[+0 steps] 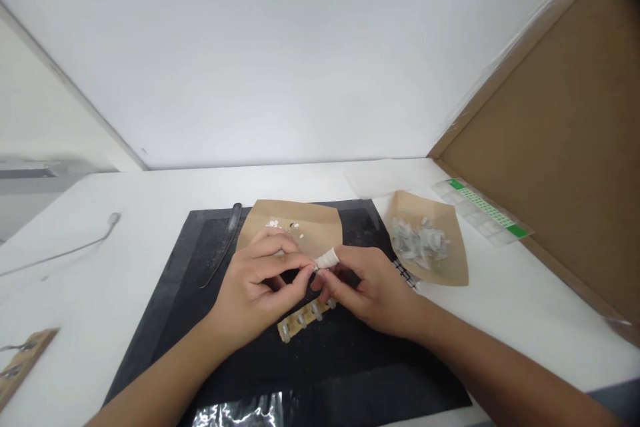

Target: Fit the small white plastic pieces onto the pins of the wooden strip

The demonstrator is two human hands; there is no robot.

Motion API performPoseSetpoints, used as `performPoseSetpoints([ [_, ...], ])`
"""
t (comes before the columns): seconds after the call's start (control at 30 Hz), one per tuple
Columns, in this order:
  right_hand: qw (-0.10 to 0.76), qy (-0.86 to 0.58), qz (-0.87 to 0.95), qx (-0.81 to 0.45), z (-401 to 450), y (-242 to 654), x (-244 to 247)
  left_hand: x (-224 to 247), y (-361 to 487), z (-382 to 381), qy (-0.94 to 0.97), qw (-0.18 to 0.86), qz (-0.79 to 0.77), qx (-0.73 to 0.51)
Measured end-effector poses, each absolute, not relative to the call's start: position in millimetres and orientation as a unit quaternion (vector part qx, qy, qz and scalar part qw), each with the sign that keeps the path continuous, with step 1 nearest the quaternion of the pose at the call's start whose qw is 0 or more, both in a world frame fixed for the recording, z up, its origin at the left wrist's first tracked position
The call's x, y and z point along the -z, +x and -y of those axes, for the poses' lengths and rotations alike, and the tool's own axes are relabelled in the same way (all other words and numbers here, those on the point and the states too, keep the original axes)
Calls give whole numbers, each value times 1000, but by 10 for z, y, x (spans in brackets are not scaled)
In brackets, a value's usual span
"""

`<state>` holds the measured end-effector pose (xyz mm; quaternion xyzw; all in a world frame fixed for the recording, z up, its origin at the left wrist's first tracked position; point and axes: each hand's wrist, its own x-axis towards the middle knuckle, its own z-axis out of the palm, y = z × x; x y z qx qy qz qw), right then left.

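Note:
My left hand (pixel 263 277) and my right hand (pixel 373 283) meet over a black mat (pixel 320 373). Each has thumb and fingertips pinched together at one spot, on a piece too small to make out. A whitish covering (pixel 328 258) wraps a finger of my right hand. Just below the fingers, a tan strip (pixel 296 325) with several grey rounded pieces lies on the mat. Behind my hands is a brown paper sheet (pixel 320 219) with small white bits (pixel 274 223) on it.
Brown paper at the right (pixel 457 267) holds a pile of translucent pieces (pixel 420 240). A dark curved tool (pixel 227 240) lies at the mat's left. A green-edged plastic sheet (pixel 483 207), a cable (pixel 65 253), a wooden block (pixel 30 360) and a cardboard wall (pixel 565 140) surround the mat.

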<state>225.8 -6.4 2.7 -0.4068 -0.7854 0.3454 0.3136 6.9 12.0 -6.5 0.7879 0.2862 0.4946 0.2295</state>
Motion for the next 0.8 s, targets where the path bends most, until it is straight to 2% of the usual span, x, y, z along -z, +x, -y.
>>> performPoseSetpoints([
  [0.2,307,-391,832,-247,41,2292,10,51,16,-174,808,238,-272,-466],
  [0.43,300,-363,868,-159,35,2324,105,16,16,-229,840,195,-215,-459],
  [0.57,292,-352,878,-144,30,2338,116,20,27,-221,853,159,-195,-456],
  [0.8,299,-346,878,-138,12,2351,103,55,7,-219,859,159,-178,-452],
])
